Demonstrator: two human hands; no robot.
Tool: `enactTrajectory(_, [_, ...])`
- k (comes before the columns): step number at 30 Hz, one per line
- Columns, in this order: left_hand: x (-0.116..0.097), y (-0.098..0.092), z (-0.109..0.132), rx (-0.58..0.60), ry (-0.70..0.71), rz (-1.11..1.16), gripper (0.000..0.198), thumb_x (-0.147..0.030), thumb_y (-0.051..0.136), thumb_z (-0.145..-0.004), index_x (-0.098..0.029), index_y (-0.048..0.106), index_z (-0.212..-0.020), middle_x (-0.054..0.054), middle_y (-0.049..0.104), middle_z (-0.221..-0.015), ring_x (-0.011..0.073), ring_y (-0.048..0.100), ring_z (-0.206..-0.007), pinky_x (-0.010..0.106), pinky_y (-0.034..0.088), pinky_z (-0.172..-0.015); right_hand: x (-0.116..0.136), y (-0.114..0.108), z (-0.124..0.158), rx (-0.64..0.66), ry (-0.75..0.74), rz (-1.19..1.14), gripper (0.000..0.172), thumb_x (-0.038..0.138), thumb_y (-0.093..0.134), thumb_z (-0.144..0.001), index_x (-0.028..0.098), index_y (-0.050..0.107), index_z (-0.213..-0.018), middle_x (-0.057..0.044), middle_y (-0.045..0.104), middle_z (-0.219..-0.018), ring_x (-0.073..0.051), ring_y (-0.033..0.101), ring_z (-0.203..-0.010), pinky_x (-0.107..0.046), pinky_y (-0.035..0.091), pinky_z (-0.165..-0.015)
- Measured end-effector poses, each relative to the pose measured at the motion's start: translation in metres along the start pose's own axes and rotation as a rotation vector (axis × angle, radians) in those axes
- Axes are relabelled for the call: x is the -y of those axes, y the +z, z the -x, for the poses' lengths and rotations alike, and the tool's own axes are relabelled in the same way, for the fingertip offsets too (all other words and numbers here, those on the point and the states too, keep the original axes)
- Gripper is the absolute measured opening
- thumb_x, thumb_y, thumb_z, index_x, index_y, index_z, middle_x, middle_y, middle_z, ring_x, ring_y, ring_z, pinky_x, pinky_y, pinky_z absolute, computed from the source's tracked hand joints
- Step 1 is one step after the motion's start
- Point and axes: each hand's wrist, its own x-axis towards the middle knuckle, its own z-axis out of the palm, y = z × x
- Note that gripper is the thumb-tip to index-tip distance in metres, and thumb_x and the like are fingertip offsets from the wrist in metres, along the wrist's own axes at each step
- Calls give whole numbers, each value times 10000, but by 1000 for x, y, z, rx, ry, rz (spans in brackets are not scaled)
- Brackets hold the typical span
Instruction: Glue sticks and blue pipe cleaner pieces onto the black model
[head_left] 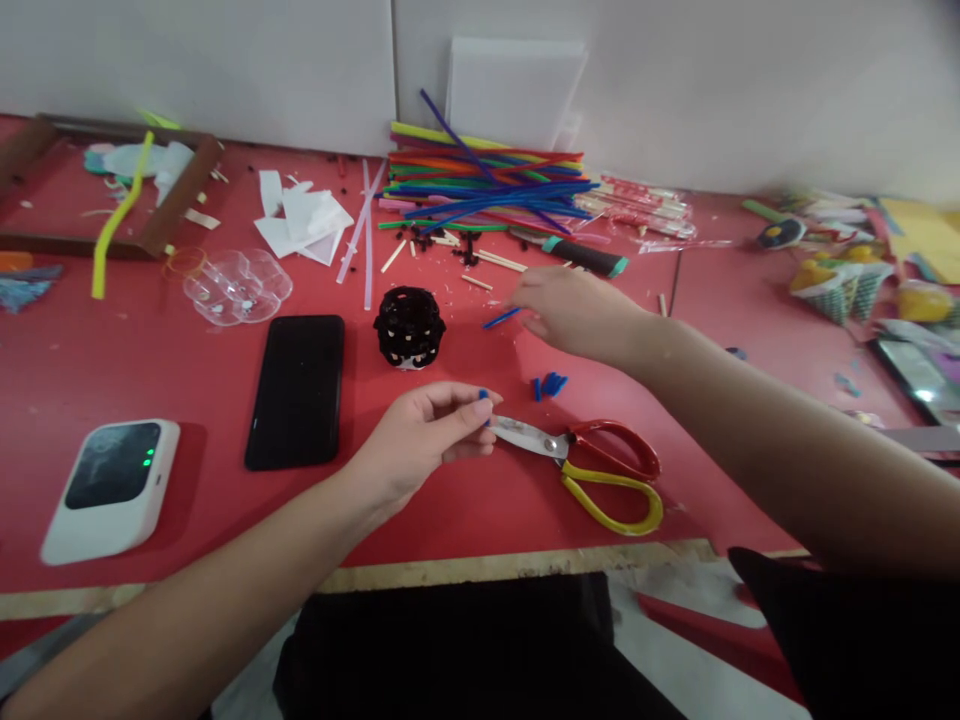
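My left hand (427, 430) hovers over the red table (150, 370), its fingers pinched on a small blue straw piece (484, 395). My right hand (574, 310) reaches farther out, fingers curled, with a longer blue straw piece (501, 318) at its fingertips. A few cut blue bits (550, 384) lie between the hands. Red and yellow scissors (592, 465) rest on the table just right of my left hand. A small black woven cylinder (409, 327) stands ahead of the left hand.
A pile of coloured straws (480, 175) lies at the back. A black phone (298, 388), a white device with a green light (112, 487), a clear plastic tray (236, 287), paper scraps (304, 218) and a craft knife (581, 256) sit around. Craft clutter fills the right side.
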Motion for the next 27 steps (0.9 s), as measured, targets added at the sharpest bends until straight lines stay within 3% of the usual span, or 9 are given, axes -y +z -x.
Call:
enactTrajectory(5, [-6,2,-2,-118,-11,103,24,-146,743,-857,-130,760,-865,2,704,-725,71,662,-631,206,602,-684,-5,13,-6,-40,-72,134,202,158,498,-923,158,699,-906,-142,716,-1010,-279,624,-1030,-384,477,-818])
enactTrajectory(7, [-9,4,-2,-168,-41,155,70,-121,701,-886,-128,744,-832,0,695,-700,67,654,-611,197,594,-662,-5,12,-1,-63,-119,148,238,191,457,-944,166,692,-924,-128,723,-995,-249,631,-997,-370,482,-819])
enactTrajectory(10, [-12,8,-1,-197,-73,176,111,-115,677,-904,-127,730,-808,-2,693,-681,66,654,-604,191,590,-657,2,2,17,-198,-198,97,331,225,355,-991,205,685,-1005,-101,734,-987,-191,659,-910,-331,490,-790])
enactTrajectory(14, [-10,8,2,-143,-90,118,107,-151,728,-876,-129,728,-772,21,749,-745,87,691,-629,209,602,-669,22,-14,42,-355,-374,7,256,215,426,-1011,240,679,-1038,-76,732,-1072,-160,676,-841,-297,507,-715])
enactTrajectory(18, [-6,6,3,-49,-124,47,82,-207,781,-843,-131,766,-816,59,793,-816,123,736,-687,213,607,-670,36,-19,53,-351,-517,-59,290,125,408,-1016,224,678,-1049,-83,705,-1131,-163,675,-982,-296,549,-815])
enactTrajectory(21, [-6,6,4,-5,-123,31,95,-227,792,-838,-134,781,-819,56,798,-804,120,743,-684,190,602,-645,38,-19,54,-331,-551,-123,360,79,346,-1016,210,678,-1064,-90,694,-1151,-163,658,-1087,-300,561,-878])
enactTrajectory(27, [-7,6,6,19,-150,-17,113,-244,826,-807,-138,786,-805,64,805,-809,135,761,-691,178,599,-611,40,-19,53,-346,-565,-144,366,46,356,-999,201,681,-1060,-82,685,-1188,-138,667,-1066,-256,570,-860])
